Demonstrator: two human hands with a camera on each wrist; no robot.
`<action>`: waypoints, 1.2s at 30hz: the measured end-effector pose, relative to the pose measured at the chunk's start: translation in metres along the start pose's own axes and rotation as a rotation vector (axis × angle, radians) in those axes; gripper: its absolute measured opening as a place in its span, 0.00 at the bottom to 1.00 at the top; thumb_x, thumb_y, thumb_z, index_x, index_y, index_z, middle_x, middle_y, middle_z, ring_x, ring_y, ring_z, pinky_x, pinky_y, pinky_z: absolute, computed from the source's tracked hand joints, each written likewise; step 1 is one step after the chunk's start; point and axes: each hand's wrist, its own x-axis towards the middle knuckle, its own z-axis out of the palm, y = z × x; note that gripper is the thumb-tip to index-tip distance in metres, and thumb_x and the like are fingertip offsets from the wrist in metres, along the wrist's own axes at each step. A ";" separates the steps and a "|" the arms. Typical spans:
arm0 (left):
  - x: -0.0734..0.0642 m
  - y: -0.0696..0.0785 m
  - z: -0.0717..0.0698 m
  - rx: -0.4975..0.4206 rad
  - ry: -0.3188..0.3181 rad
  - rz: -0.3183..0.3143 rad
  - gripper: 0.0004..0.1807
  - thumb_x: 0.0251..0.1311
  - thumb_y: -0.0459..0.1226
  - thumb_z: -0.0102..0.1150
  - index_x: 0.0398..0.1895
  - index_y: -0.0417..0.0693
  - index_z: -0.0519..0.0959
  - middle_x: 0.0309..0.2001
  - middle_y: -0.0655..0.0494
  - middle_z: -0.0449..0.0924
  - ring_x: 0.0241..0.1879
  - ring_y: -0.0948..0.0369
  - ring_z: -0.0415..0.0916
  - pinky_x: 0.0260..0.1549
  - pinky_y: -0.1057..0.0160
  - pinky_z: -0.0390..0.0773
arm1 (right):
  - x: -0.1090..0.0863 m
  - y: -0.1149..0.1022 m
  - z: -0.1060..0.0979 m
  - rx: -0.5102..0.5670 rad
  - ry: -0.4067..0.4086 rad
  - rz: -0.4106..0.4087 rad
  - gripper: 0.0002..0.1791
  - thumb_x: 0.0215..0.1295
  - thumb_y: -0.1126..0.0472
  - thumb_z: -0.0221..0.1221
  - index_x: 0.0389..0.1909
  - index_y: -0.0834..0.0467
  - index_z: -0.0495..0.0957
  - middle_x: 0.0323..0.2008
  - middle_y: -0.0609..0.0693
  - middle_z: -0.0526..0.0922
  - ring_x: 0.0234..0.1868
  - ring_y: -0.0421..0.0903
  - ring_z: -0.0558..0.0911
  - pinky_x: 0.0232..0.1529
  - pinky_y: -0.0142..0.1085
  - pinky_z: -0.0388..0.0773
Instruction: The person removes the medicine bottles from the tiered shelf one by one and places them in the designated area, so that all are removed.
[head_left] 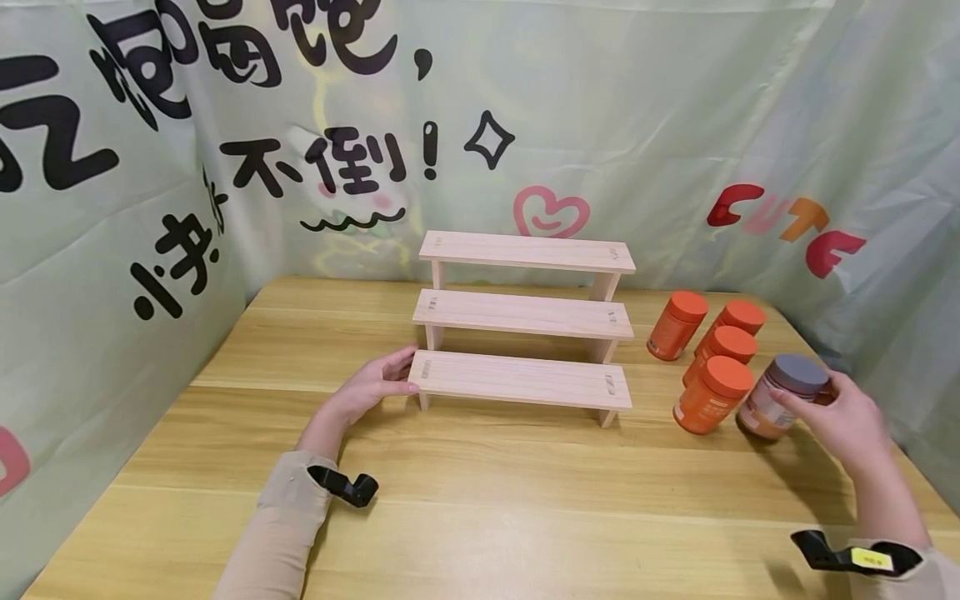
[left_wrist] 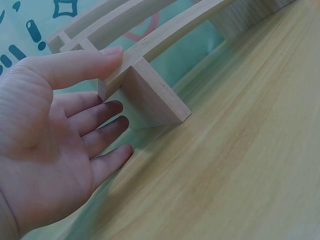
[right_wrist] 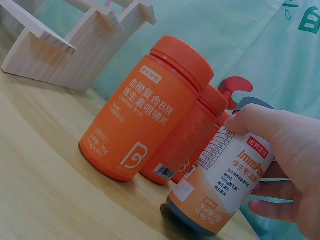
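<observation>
A three-step wooden display shelf (head_left: 519, 379) stands on the table, its lowest step at the front. My left hand (head_left: 377, 385) is at the left end of that step. In the left wrist view, the thumb lies on top of the board and the index finger is against its end, with the other fingers (left_wrist: 107, 131) spread below. On the right, my right hand (head_left: 847, 417) grips a supplement bottle (head_left: 772, 408) with a grey lid and an orange-and-white label. Its thumb (right_wrist: 252, 119) presses the near side. Whether the bottle's base touches the table cannot be told.
Several orange bottles (head_left: 712, 396) with orange lids stand grouped between the shelf and the grey-lidded bottle. A printed cloth (head_left: 660, 125) hangs behind and at both sides of the wooden table (head_left: 480, 500). Black straps (head_left: 345, 486) sit on both wrists.
</observation>
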 end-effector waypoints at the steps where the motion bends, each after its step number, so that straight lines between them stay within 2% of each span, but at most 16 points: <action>1: 0.000 0.000 0.000 -0.001 -0.001 -0.003 0.45 0.57 0.33 0.60 0.69 0.29 0.43 0.69 0.33 0.45 0.67 0.41 0.47 0.65 0.48 0.50 | 0.000 0.001 0.001 0.003 -0.001 -0.001 0.41 0.59 0.48 0.60 0.57 0.78 0.58 0.47 0.75 0.69 0.31 0.30 0.64 0.22 0.26 0.65; 10: -0.003 0.002 0.000 -0.024 0.002 -0.001 0.46 0.56 0.34 0.61 0.70 0.30 0.43 0.70 0.34 0.44 0.67 0.42 0.46 0.65 0.48 0.49 | 0.000 0.002 0.005 0.038 0.009 -0.003 0.40 0.58 0.49 0.61 0.56 0.78 0.57 0.47 0.75 0.68 0.31 0.29 0.63 0.21 0.23 0.65; 17: -0.004 0.001 -0.002 -0.022 -0.001 0.006 0.45 0.57 0.34 0.60 0.70 0.30 0.43 0.70 0.34 0.44 0.68 0.42 0.46 0.65 0.48 0.48 | 0.000 0.004 0.005 0.094 0.002 -0.035 0.37 0.57 0.53 0.63 0.55 0.77 0.59 0.44 0.71 0.70 0.28 0.21 0.61 0.22 0.21 0.65; 21: -0.004 0.001 -0.001 -0.024 -0.002 0.008 0.45 0.57 0.33 0.60 0.70 0.30 0.43 0.70 0.34 0.44 0.68 0.42 0.45 0.65 0.48 0.48 | 0.001 0.005 0.003 0.102 -0.031 -0.046 0.36 0.58 0.53 0.62 0.55 0.76 0.59 0.43 0.66 0.70 0.29 0.20 0.62 0.24 0.21 0.64; 23: -0.004 0.002 -0.001 -0.029 -0.002 0.004 0.45 0.57 0.33 0.60 0.70 0.30 0.43 0.70 0.35 0.44 0.68 0.42 0.45 0.65 0.48 0.48 | 0.001 0.005 0.002 0.104 -0.056 -0.041 0.37 0.59 0.53 0.61 0.56 0.76 0.58 0.45 0.68 0.69 0.31 0.20 0.61 0.24 0.21 0.63; 27: -0.004 0.003 0.000 -0.033 0.000 -0.003 0.45 0.56 0.33 0.60 0.70 0.31 0.43 0.70 0.35 0.43 0.68 0.42 0.45 0.66 0.48 0.47 | -0.001 0.007 0.000 0.128 -0.068 -0.039 0.37 0.59 0.54 0.61 0.57 0.75 0.58 0.40 0.51 0.73 0.31 0.19 0.62 0.25 0.20 0.63; 30: -0.005 0.003 0.001 -0.034 0.001 -0.006 0.45 0.56 0.33 0.60 0.70 0.31 0.43 0.70 0.36 0.43 0.68 0.42 0.45 0.66 0.49 0.47 | -0.002 0.009 0.000 0.142 -0.057 -0.043 0.36 0.58 0.55 0.62 0.56 0.75 0.59 0.36 0.35 0.67 0.30 0.19 0.63 0.25 0.20 0.64; 36: -0.005 0.002 0.000 -0.030 0.000 -0.003 0.45 0.56 0.33 0.60 0.70 0.31 0.43 0.70 0.35 0.44 0.68 0.42 0.46 0.65 0.49 0.48 | -0.003 0.007 -0.001 0.133 -0.055 -0.044 0.36 0.58 0.54 0.62 0.56 0.75 0.59 0.36 0.38 0.68 0.30 0.19 0.63 0.24 0.20 0.64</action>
